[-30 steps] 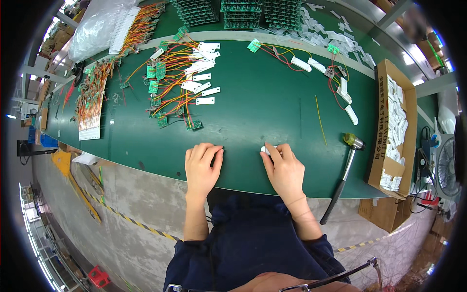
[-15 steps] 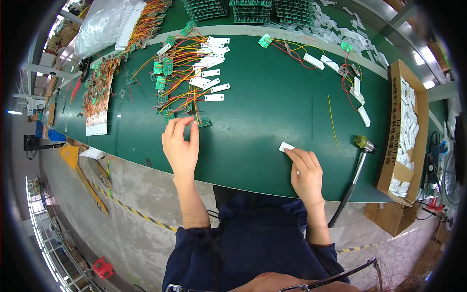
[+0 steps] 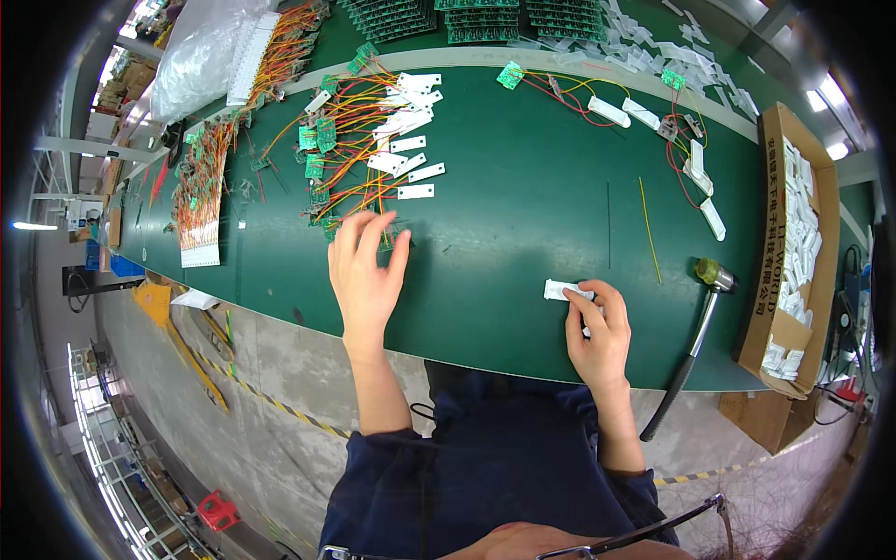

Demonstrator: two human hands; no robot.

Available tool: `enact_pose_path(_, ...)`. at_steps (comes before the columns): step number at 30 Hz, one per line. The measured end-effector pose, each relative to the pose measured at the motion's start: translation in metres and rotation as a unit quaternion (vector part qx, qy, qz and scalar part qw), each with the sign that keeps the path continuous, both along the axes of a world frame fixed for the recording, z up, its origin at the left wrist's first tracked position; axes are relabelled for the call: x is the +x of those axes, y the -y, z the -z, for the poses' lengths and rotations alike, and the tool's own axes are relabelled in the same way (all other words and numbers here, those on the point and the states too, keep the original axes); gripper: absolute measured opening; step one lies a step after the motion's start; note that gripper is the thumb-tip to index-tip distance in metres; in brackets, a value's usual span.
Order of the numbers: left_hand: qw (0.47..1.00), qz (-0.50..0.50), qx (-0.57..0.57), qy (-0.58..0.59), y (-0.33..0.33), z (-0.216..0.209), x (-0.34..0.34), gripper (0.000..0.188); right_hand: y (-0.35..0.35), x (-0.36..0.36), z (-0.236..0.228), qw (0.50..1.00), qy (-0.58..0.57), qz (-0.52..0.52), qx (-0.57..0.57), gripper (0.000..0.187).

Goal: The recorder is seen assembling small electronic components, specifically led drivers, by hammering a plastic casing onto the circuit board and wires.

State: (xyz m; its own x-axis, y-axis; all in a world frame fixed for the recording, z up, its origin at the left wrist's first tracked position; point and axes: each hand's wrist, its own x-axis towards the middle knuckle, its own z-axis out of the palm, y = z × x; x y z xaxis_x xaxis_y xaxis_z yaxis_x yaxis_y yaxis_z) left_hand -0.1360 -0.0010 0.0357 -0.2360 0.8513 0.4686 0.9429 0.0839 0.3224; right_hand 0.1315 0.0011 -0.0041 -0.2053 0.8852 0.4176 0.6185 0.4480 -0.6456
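Note:
My left hand is over the near end of a cluster of wired circuit boards, thumb and fingers apart. A small green circuit board lies at its fingertips, partly hidden by them. My right hand, near the table's front edge, has its fingertips on a small flat white plastic piece. More white shows under its curled fingers, too covered to make out. Left of centre, several red and yellow wires join the green boards to white tabs with holes.
A hammer lies over the front edge at right, beside a cardboard box of white pieces. One yellow wire lies on the green table. Wired assemblies with white cases lie farther back. Stacked boards stand behind.
My left hand has shifted slightly right, its thumb farther from the fingers. My right hand has moved slightly, and more of the white piece shows. The whole view has shifted a little.

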Motion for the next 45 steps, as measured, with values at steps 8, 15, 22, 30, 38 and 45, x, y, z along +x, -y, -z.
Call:
enact_pose_path(8, 0.994, 0.061, -0.053, -0.074, -0.067, 0.019, -0.004, 0.028, 0.000, 0.003, 0.001, 1.000, -0.018, -0.003, -0.011, 0.022)
enact_pose_path(15, 0.990, 0.081, -0.058, -0.097, -0.075, 0.024, -0.005, 0.014, -0.001, 0.004, -0.001, 0.999, -0.035, -0.010, -0.023, 0.022)
enact_pose_path(22, 0.940, 0.044, 0.161, 0.298, -0.072, -0.018, -0.027, 0.010, -0.002, 0.004, 0.000, 0.999, -0.037, -0.012, -0.012, 0.021)
enact_pose_path(30, 0.849, 0.108, 0.280, 0.435, -0.055, -0.079, -0.052, 0.019, -0.002, 0.004, -0.004, 0.999, -0.036, -0.019, -0.003, 0.021)
enact_pose_path(38, 0.821, 0.176, 0.258, 0.478, -0.036, -0.106, -0.008, 0.022, 0.002, -0.007, -0.014, 0.989, -0.140, -0.052, -0.007, 0.022)
enact_pose_path(45, 0.717, 0.310, 0.143, 0.608, -0.017, -0.110, 0.051, 0.017, -0.007, -0.057, -0.071, 0.953, -0.220, -0.158, -0.134, 0.040)
